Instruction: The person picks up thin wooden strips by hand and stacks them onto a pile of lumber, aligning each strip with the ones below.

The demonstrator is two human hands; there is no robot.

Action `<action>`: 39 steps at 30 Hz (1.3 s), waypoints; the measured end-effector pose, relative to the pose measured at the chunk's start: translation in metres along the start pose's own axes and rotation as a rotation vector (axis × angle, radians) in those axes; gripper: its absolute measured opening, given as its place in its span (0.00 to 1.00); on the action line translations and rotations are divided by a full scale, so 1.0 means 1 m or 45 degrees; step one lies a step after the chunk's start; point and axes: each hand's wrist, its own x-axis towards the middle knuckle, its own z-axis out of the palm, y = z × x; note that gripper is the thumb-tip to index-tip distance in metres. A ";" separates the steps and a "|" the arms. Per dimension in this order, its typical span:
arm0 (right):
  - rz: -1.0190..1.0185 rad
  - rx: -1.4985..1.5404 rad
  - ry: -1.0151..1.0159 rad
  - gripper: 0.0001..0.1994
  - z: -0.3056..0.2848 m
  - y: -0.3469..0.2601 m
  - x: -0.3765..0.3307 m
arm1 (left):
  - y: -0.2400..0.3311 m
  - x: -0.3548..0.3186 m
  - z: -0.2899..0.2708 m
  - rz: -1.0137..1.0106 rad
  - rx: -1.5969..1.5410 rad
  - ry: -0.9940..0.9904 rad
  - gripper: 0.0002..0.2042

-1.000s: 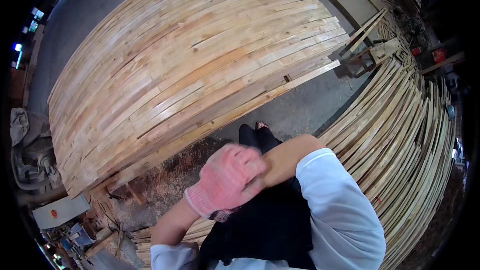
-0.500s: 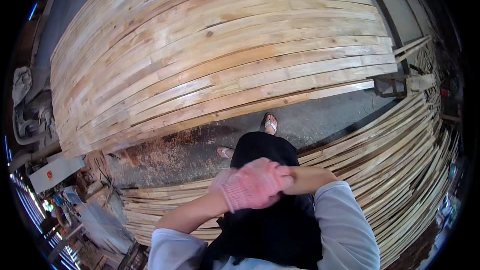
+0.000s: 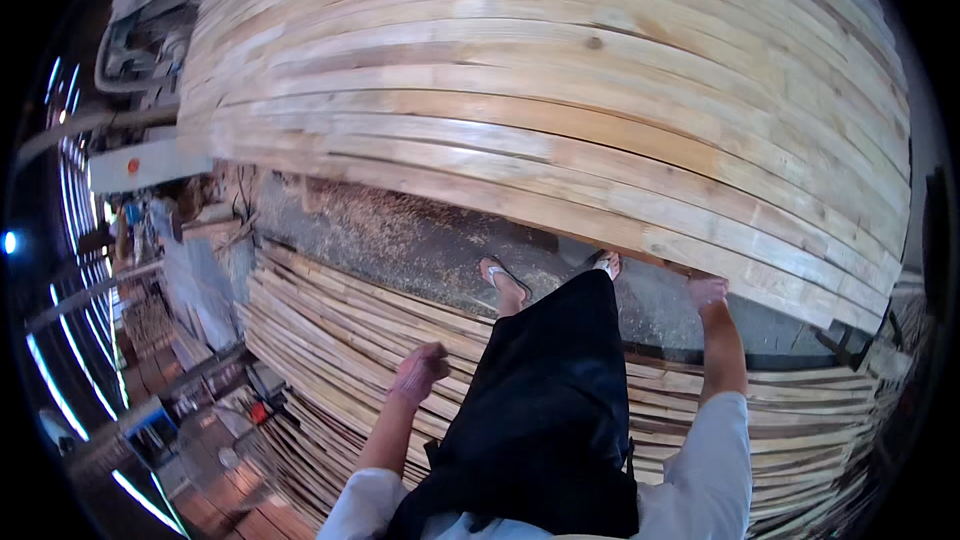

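A broad layer of pale wooden boards (image 3: 600,70), laid edge to edge, spreads across the far side in front of me. My right hand (image 3: 708,289), pinkish and blurred, is at the near edge of these boards; whether it touches them I cannot tell. Its fingers look curled in, and their inner side is hidden. My left hand (image 3: 420,372) hangs over a pile of narrow wooden strips (image 3: 340,315), apart from it as far as I can see. Its fingers look curled too, smeared by motion, and what they hold, if anything, does not show.
Between boards and strips runs a grey floor (image 3: 400,230) strewn with sawdust, where my sandalled feet stand. A pale machine panel with a red button (image 3: 133,166) juts in at the left. More strips (image 3: 800,410) lie at the right. My black apron (image 3: 550,380) hangs in front.
My hands, together in front of my apron before, are now apart: the left over the strips, the right at the boards' edge. My view has turned and moved along the boards.
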 end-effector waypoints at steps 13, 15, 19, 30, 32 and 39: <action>-0.120 -0.234 0.793 0.32 -0.145 0.078 -0.329 | 0.171 0.089 -0.087 0.145 -3.512 -0.358 0.22; -0.079 -0.654 0.970 0.17 -0.152 0.115 -0.364 | 0.167 0.075 -0.103 0.298 -3.571 -0.398 0.22; 0.382 -0.935 0.797 0.16 -0.148 0.123 -0.385 | 0.143 0.048 -0.105 0.231 -3.636 -0.339 0.21; 0.127 -0.498 0.729 0.18 -0.098 -0.024 -0.317 | -0.072 0.010 -0.134 -0.466 -3.548 0.126 0.21; -0.048 -0.440 0.568 0.23 -0.117 -0.050 -0.323 | -0.121 0.011 -0.164 -0.368 -3.511 0.165 0.24; -0.021 -0.259 0.100 0.42 -0.208 -0.151 -0.403 | -0.271 0.066 -0.275 -0.049 -3.101 0.899 0.15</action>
